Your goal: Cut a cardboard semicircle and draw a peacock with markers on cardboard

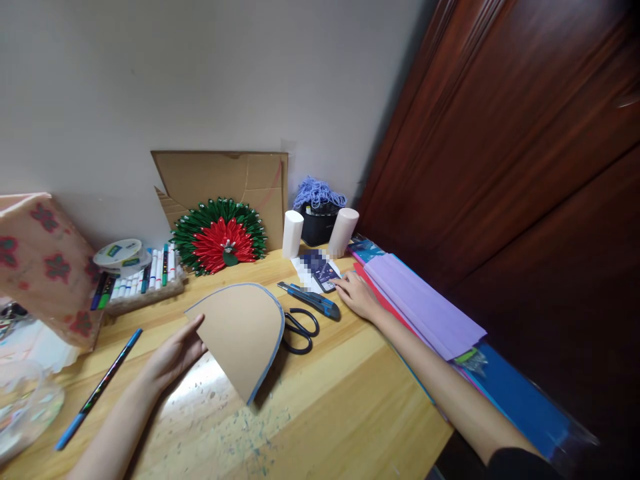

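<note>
I'm getting only the handles of the scissors (300, 332); the cardboard piece (243, 337) is covering the blades and hiding the fingertips of the left hand (175, 353). To its left, the flower-patterned box (37, 270) and the clear container (54, 407) are running outside my view. Beyond it, blocky pixels (306, 272) are masking part of the phone (325, 272), whose screen I'm failing to read. Right of it, the bottom edge is cutting off the dark sleeve (515, 465).

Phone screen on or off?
On: the phone shows a dark blue display with lighter marks, though part is pixelated. The right hand's fingertips are at its edge.
</note>
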`<act>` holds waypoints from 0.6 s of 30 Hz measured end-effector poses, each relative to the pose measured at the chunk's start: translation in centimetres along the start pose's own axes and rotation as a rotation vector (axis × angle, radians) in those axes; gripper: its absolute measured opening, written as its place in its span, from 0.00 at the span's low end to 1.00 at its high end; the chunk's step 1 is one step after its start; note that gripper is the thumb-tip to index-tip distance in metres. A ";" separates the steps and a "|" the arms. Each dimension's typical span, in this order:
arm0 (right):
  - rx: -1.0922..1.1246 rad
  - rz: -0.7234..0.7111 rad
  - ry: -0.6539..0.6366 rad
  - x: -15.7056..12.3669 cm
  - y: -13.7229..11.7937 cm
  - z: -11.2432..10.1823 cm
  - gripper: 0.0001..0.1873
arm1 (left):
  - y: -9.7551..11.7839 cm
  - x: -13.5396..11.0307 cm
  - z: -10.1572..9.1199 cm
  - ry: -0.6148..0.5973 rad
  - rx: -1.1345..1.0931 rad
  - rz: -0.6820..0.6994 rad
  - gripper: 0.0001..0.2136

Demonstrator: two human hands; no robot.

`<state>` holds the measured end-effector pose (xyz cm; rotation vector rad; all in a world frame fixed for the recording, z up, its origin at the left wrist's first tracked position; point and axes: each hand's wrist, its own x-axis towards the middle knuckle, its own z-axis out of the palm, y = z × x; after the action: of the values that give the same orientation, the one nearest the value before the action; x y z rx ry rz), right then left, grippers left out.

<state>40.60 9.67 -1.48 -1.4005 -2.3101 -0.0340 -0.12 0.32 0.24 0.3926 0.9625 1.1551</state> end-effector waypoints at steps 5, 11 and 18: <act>-0.035 0.054 0.033 3.0 -0.3 0.9 0.20 | 0.0 0.1 -0.1 -0.012 0.014 0.000 0.16; 0.124 0.106 0.140 5.1 0.1 0.8 0.20 | 0.1 -0.3 0.4 0.011 0.027 0.004 0.16; 0.174 0.102 0.147 4.1 0.2 0.5 0.16 | 0.0 -0.2 0.3 0.002 0.023 0.008 0.16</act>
<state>39.00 13.29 -0.42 -1.3772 -2.0675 0.0900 0.06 0.22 0.49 0.4147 0.9771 1.1528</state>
